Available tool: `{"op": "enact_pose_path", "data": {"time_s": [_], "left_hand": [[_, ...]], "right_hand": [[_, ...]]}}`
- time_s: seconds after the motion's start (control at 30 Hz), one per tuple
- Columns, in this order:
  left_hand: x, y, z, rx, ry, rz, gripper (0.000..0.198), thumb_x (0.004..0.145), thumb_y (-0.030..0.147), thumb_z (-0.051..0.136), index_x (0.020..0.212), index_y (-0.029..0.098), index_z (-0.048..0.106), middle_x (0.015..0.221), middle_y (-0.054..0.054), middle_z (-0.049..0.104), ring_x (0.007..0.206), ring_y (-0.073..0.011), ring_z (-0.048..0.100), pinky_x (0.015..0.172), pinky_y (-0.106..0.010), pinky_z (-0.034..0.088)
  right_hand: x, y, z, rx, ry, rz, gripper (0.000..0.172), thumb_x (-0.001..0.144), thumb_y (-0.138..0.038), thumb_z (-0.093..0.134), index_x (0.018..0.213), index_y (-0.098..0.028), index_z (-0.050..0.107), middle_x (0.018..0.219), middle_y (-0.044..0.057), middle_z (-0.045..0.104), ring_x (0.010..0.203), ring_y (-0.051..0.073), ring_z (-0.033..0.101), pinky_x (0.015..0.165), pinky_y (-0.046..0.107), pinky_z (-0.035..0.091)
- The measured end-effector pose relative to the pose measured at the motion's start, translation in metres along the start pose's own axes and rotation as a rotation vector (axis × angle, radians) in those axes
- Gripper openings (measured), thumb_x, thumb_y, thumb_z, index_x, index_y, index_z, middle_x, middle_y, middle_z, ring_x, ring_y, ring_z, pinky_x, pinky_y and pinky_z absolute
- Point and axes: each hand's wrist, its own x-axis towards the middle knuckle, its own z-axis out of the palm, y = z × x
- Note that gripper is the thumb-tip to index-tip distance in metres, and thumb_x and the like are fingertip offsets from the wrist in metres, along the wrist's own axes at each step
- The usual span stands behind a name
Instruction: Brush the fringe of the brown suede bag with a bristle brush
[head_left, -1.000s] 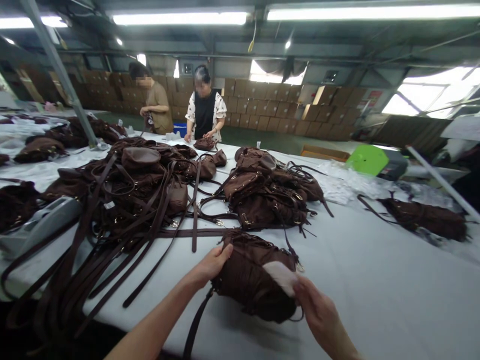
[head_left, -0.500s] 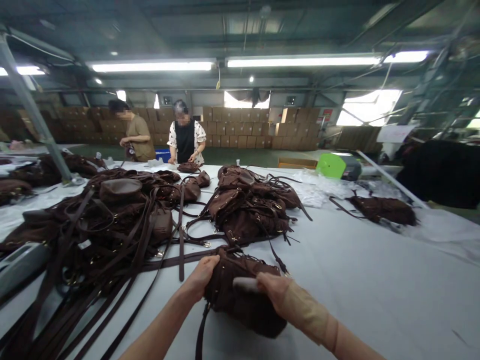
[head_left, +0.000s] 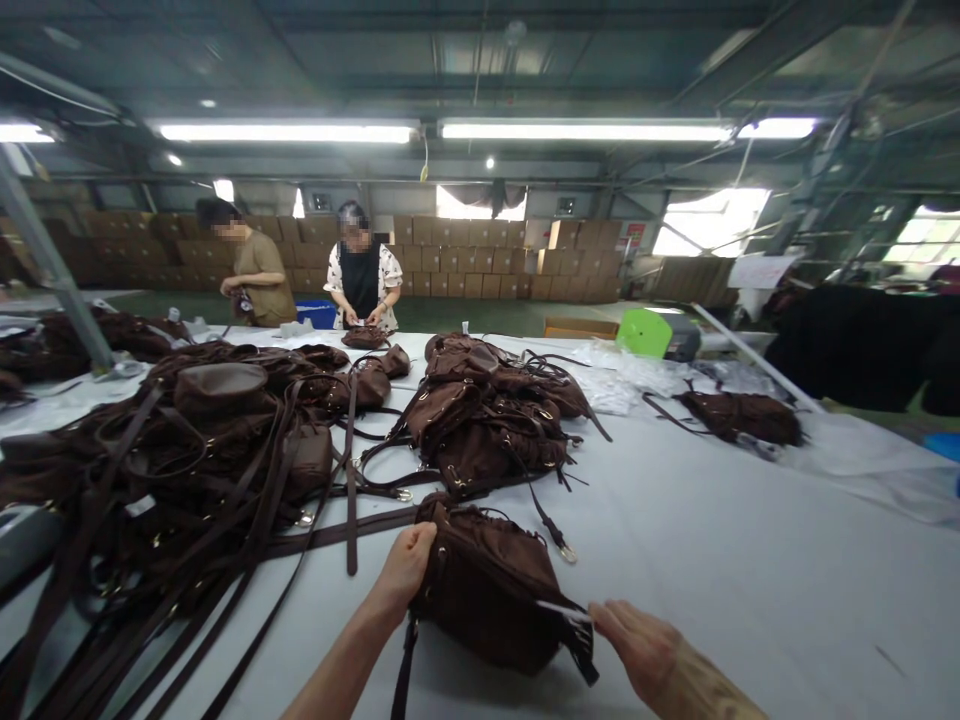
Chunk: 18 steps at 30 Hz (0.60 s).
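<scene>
A dark brown fabric bag (head_left: 487,580) lies on the white table directly before me. My left hand (head_left: 409,565) is closed on its upper left edge. At the bag's lower right side, my right hand (head_left: 637,640) has its fingers pressed together on the end of a thin, pale-edged tool (head_left: 562,609). Dark material shows beneath this tool, and its exact kind is unclear. A dark strap (head_left: 405,660) hangs from the bag's left end toward me.
A heap of brown bags (head_left: 487,420) sits just beyond, and a larger pile with long straps (head_left: 217,450) spreads at left. Another brown bag (head_left: 742,418) lies at right. Two people stand across the table, near a green machine (head_left: 643,333) and stacked cartons (head_left: 465,260).
My right hand and the pale tool have moved rightward, from over the bag's front to its right side. The left hand keeps its hold. The view has turned slightly right.
</scene>
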Motion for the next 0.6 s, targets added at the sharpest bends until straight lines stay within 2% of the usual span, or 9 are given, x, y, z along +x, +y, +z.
{"op": "enact_pose_path", "data": {"time_s": [0.07, 0.13, 0.23, 0.3, 0.33, 0.4, 0.5, 0.53, 0.6], "left_hand": [[0.000, 0.000, -0.002, 0.031, 0.013, 0.011, 0.048, 0.068, 0.064, 0.059, 0.061, 0.018, 0.052, 0.055, 0.003, 0.049, 0.060, -0.0159, 0.050, 0.055, -0.026, 0.037], [-0.003, 0.002, -0.010, 0.063, 0.032, 0.022, 0.045, 0.069, 0.062, 0.060, 0.067, 0.017, 0.055, 0.060, 0.001, 0.053, 0.063, -0.0168, 0.052, 0.059, -0.027, 0.040], [-0.018, 0.008, -0.027, 0.136, 0.213, 0.140, 0.043, 0.069, 0.057, 0.065, 0.085, 0.017, 0.060, 0.075, -0.001, 0.059, 0.068, -0.0164, 0.054, 0.064, -0.027, 0.042], [-0.038, 0.008, -0.033, 0.138, 0.298, 0.170, 0.047, 0.069, 0.058, 0.066, 0.092, 0.018, 0.060, 0.074, 0.001, 0.058, 0.064, -0.0145, 0.053, 0.060, -0.025, 0.042], [-0.049, 0.006, -0.033, 0.104, 0.267, 0.113, 0.049, 0.070, 0.062, 0.065, 0.090, 0.018, 0.060, 0.069, 0.001, 0.056, 0.058, -0.0134, 0.051, 0.056, -0.025, 0.040], [-0.074, -0.003, -0.025, -0.035, 0.055, -0.165, 0.058, 0.071, 0.074, 0.056, 0.082, 0.017, 0.060, 0.059, 0.001, 0.054, 0.046, -0.0119, 0.047, 0.047, -0.024, 0.036], [-0.099, -0.020, -0.003, -0.339, -0.236, -0.612, 0.074, 0.071, 0.085, 0.042, 0.076, 0.014, 0.062, 0.063, -0.007, 0.062, 0.050, -0.0154, 0.057, 0.049, -0.026, 0.042], [-0.102, -0.026, 0.005, -0.445, -0.277, -0.688, 0.076, 0.072, 0.086, 0.040, 0.078, 0.014, 0.063, 0.068, -0.009, 0.066, 0.057, -0.0176, 0.062, 0.053, -0.027, 0.046], [-0.100, -0.036, 0.015, -0.601, -0.314, -0.732, 0.076, 0.074, 0.084, 0.038, 0.082, 0.013, 0.064, 0.075, -0.012, 0.069, 0.068, -0.0205, 0.066, 0.062, -0.030, 0.050]], "right_hand": [[0.010, -0.010, -0.001, 0.104, -0.029, 0.083, 0.030, 0.094, -0.011, 0.035, 0.104, -0.021, 0.061, 0.088, 0.007, 0.071, 0.075, 0.019, 0.068, 0.070, 0.029, 0.055], [0.024, -0.026, -0.004, 0.279, -0.094, 0.248, 0.023, 0.097, -0.020, 0.036, 0.093, -0.023, 0.059, 0.077, 0.003, 0.069, 0.066, 0.018, 0.065, 0.063, 0.028, 0.053], [0.042, -0.049, -0.011, 0.627, -0.198, 0.479, 0.028, 0.099, -0.034, 0.036, 0.079, -0.023, 0.052, 0.062, -0.002, 0.061, 0.054, 0.015, 0.056, 0.052, 0.025, 0.046], [0.051, -0.062, -0.016, 0.832, -0.241, 0.564, 0.032, 0.099, -0.040, 0.037, 0.076, -0.022, 0.050, 0.059, -0.004, 0.055, 0.047, 0.012, 0.049, 0.044, 0.023, 0.038], [0.055, -0.068, -0.018, 0.910, -0.254, 0.590, 0.033, 0.098, -0.042, 0.038, 0.076, -0.022, 0.050, 0.058, -0.005, 0.052, 0.045, 0.011, 0.044, 0.041, 0.022, 0.034], [0.060, -0.079, -0.020, 0.997, -0.262, 0.612, 0.033, 0.098, -0.045, 0.040, 0.078, -0.021, 0.050, 0.058, -0.007, 0.045, 0.043, 0.009, 0.038, 0.039, 0.021, 0.030], [0.064, -0.095, -0.015, 0.979, -0.291, 0.528, 0.032, 0.099, -0.044, 0.038, 0.080, -0.021, 0.050, 0.061, -0.005, 0.049, 0.049, 0.010, 0.045, 0.045, 0.020, 0.036], [0.064, -0.100, -0.010, 0.933, -0.306, 0.465, 0.031, 0.100, -0.041, 0.037, 0.082, -0.021, 0.051, 0.064, -0.004, 0.054, 0.053, 0.011, 0.051, 0.050, 0.020, 0.040], [0.059, -0.110, 0.003, 0.768, -0.333, 0.269, 0.027, 0.101, -0.033, 0.034, 0.087, -0.021, 0.053, 0.071, 0.000, 0.062, 0.063, 0.013, 0.059, 0.057, 0.021, 0.044]]}}
